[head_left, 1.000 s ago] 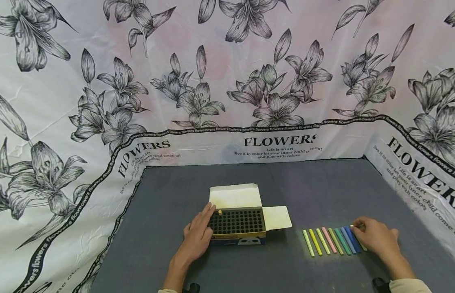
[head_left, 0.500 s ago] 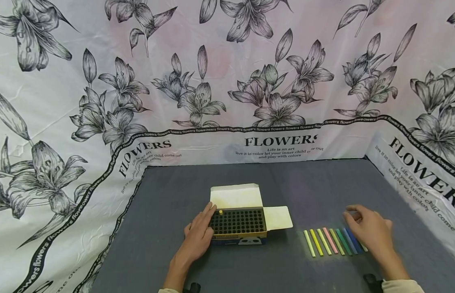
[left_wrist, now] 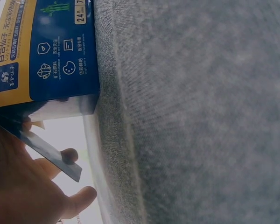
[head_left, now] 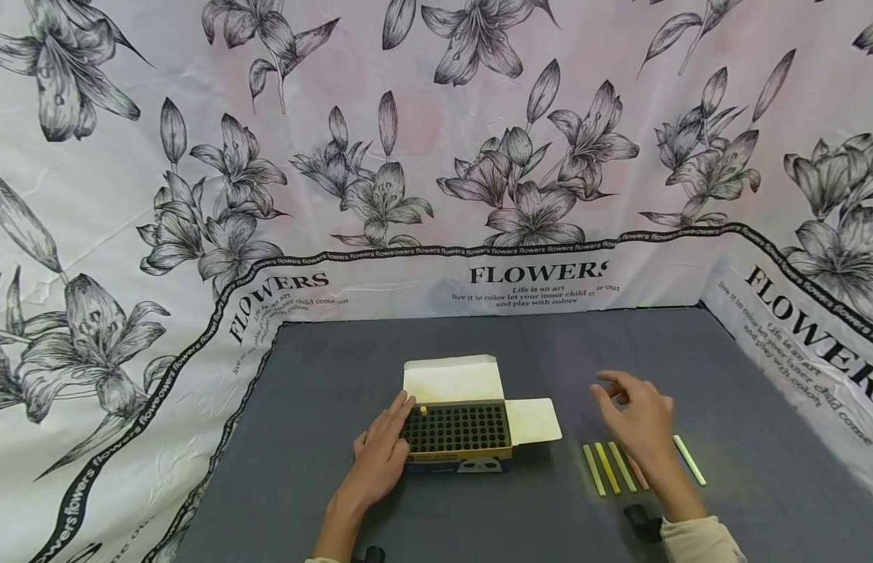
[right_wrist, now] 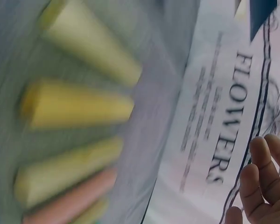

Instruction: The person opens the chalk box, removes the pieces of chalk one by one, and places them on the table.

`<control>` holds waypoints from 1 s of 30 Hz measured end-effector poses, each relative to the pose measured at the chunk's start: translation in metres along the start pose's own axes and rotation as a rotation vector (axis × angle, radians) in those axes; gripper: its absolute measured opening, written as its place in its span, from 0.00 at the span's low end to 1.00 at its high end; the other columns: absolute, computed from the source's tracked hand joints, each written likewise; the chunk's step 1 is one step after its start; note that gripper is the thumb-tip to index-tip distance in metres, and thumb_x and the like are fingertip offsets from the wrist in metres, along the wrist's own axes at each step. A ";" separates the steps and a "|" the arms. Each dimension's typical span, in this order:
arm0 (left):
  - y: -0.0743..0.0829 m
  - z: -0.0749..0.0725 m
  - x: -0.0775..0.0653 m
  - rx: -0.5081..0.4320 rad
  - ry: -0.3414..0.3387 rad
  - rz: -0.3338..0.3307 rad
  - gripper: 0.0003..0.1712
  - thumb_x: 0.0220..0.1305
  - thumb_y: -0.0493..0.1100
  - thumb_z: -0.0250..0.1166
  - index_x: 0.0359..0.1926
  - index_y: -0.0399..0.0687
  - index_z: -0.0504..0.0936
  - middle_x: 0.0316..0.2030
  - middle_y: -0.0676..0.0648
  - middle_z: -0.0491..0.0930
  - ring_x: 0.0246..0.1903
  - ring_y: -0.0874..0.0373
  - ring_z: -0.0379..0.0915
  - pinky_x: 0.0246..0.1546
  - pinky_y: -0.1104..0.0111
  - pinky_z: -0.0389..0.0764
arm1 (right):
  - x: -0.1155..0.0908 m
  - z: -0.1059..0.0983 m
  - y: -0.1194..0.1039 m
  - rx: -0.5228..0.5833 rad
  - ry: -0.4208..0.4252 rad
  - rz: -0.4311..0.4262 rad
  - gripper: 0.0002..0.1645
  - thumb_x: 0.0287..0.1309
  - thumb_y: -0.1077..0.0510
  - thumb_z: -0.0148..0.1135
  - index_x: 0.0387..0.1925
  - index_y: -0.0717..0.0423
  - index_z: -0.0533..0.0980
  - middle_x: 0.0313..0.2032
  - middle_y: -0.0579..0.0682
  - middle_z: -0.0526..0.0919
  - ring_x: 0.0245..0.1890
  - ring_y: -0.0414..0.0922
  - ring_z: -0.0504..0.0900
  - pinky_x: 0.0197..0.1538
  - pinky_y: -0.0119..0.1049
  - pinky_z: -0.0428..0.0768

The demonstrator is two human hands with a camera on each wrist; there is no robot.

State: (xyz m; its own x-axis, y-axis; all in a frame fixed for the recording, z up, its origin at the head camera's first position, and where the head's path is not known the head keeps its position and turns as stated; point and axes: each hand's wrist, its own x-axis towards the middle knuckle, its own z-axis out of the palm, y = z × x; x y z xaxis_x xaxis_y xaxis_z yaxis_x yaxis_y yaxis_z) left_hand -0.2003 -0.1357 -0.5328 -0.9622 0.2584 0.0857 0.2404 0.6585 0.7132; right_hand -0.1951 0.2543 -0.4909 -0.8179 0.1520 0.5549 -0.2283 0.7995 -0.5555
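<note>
An opened chalk box (head_left: 453, 454) stands on the grey cloth, one yellow chalk stick (head_left: 423, 410) upright in its black holed insert. My left hand (head_left: 383, 442) rests along its left side, fingers straight. In the left wrist view the fingers lie by a side flap (left_wrist: 53, 151) of the box. My right hand (head_left: 640, 414) hovers over a row of chalk sticks, fingers loosely bent; no chalk shows in it. Left of the wrist lie pale green (head_left: 594, 471), yellow (head_left: 608, 467) and pink (head_left: 638, 472) sticks; a pale stick (head_left: 690, 460) lies to the right. The wrist hides the others.
The box's white lid flap (head_left: 453, 378) stands at the back and another flap (head_left: 533, 421) sticks out right, towards the chalk row. A flower-printed sheet (head_left: 380, 289) borders the grey cloth (head_left: 338, 352) at the back and sides.
My right hand has left the right end of the chalk row and moved left above it, uncovering the pale stick there. The left hand and the box stay put.
</note>
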 end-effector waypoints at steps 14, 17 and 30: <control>-0.001 0.000 -0.002 0.004 0.008 0.010 0.37 0.73 0.36 0.41 0.81 0.58 0.55 0.81 0.48 0.50 0.78 0.31 0.45 0.63 0.27 0.46 | 0.001 0.061 -0.068 0.151 -0.079 -0.025 0.15 0.58 0.59 0.73 0.48 0.56 0.85 0.30 0.51 0.86 0.34 0.52 0.78 0.48 0.51 0.61; -0.002 -0.001 -0.002 0.003 0.003 0.006 0.37 0.74 0.36 0.41 0.81 0.59 0.55 0.82 0.48 0.50 0.78 0.32 0.45 0.63 0.28 0.46 | 0.000 0.074 -0.082 0.171 -0.103 -0.036 0.16 0.57 0.58 0.74 0.47 0.56 0.86 0.30 0.50 0.86 0.34 0.52 0.79 0.47 0.50 0.62; -0.003 -0.001 -0.001 0.001 -0.002 0.014 0.36 0.75 0.38 0.42 0.81 0.62 0.54 0.82 0.51 0.49 0.78 0.33 0.45 0.64 0.28 0.47 | -0.016 0.118 -0.125 0.191 -0.191 -0.142 0.16 0.52 0.55 0.76 0.43 0.54 0.86 0.32 0.49 0.88 0.33 0.45 0.76 0.44 0.48 0.64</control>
State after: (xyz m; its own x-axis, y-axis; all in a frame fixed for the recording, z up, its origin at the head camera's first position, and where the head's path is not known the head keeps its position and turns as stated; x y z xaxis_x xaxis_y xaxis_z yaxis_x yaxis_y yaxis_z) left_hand -0.2001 -0.1386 -0.5346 -0.9584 0.2695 0.0944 0.2544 0.6552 0.7114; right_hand -0.2157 0.0837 -0.5033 -0.8512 -0.0799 0.5187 -0.4278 0.6783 -0.5974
